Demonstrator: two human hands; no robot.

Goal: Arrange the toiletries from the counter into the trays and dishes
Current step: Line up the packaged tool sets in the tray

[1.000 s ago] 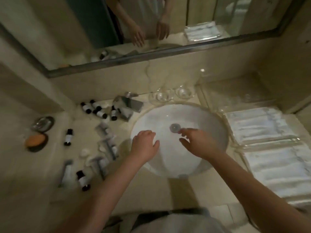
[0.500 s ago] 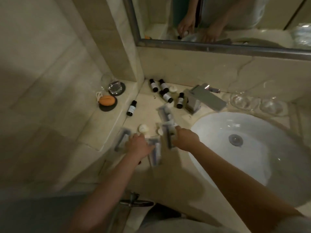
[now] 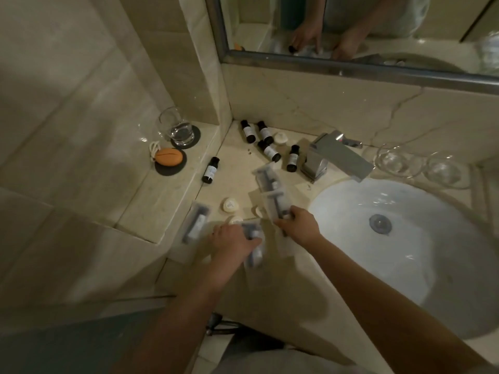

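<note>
Clear toiletry packets lie scattered on the beige counter left of the sink. My left hand (image 3: 232, 245) grips one packet (image 3: 253, 252) near the counter's front. My right hand (image 3: 298, 225) is closed on the lower end of another packet (image 3: 276, 203). A third packet (image 3: 195, 226) lies further left, a fourth (image 3: 266, 178) behind. Small round white soaps (image 3: 231, 205) sit between them. Several dark bottles (image 3: 266, 143) lie near the back wall, one (image 3: 210, 170) apart at the left. Two glass dishes (image 3: 395, 160) stand behind the sink.
A chrome faucet (image 3: 334, 157) juts over the white basin (image 3: 405, 244). On a raised ledge at the left stand a drinking glass (image 3: 176, 129) on a dark coaster and an orange soap (image 3: 168, 157) on another. A mirror (image 3: 351, 28) runs along the back wall.
My view swung left from the basin to the scattered toiletries. Both hands moved from above the sink to the packets and closed on one each.
</note>
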